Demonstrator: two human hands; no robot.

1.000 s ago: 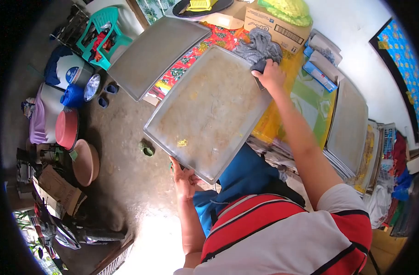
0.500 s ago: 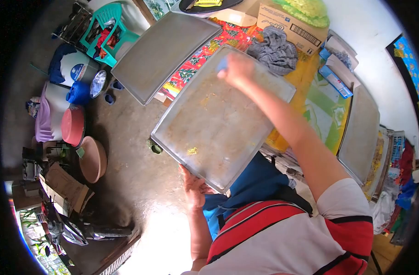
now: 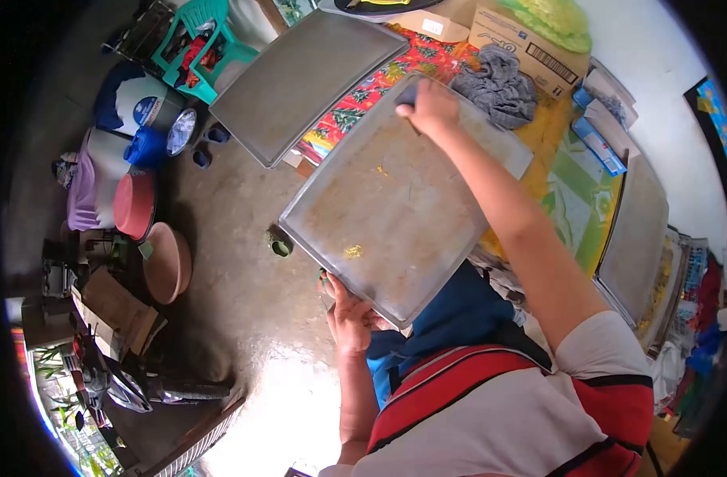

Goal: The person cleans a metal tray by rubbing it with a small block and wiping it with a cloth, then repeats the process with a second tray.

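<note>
My left hand (image 3: 351, 322) grips the near edge of a metal baking tray (image 3: 411, 207) from below, fingers curled at its rim. The tray lies tilted, its far part over the table. Brownish stains cover its surface, with a yellow crumb patch (image 3: 353, 251) towards the near left. Closed around a small dark-blue flat piece (image 3: 407, 97), my right hand (image 3: 435, 111) presses at the tray's far end. That piece is partly hidden by the fingers, so I cannot tell its exact kind.
A second metal tray (image 3: 308, 83) rests left of the red patterned tablecloth (image 3: 427, 60). A crumpled grey cloth (image 3: 497, 86) lies beside my right hand, near a cardboard box (image 3: 530, 48). More trays (image 3: 638, 230) stand at right. Basins (image 3: 168, 262) and a green chair (image 3: 196, 48) are at left.
The view has shifted, moving everything slightly right. My right hand, blurred before, now shows sharply at the tray's far end. Yellow smears near the tray's middle have shrunk to a small crumb.
</note>
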